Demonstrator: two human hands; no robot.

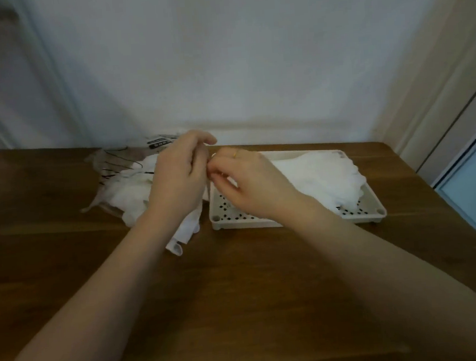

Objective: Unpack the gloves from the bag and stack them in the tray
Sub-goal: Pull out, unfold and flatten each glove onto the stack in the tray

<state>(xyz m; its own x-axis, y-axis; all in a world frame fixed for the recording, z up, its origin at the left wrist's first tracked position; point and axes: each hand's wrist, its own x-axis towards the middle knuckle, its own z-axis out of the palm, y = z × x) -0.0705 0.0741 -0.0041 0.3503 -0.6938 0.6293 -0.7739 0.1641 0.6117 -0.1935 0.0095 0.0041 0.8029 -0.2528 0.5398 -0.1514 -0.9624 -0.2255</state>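
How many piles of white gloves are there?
2. One pile of gloves lies in the tray; the other pile spills from the bag on the table, partly hidden behind the left hand.

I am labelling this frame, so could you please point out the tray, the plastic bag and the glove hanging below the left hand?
tray (297,221): head view, near rim.
plastic bag (110,162): head view, printed clear film.
hanging glove (184,231): head view, dangling white cloth.
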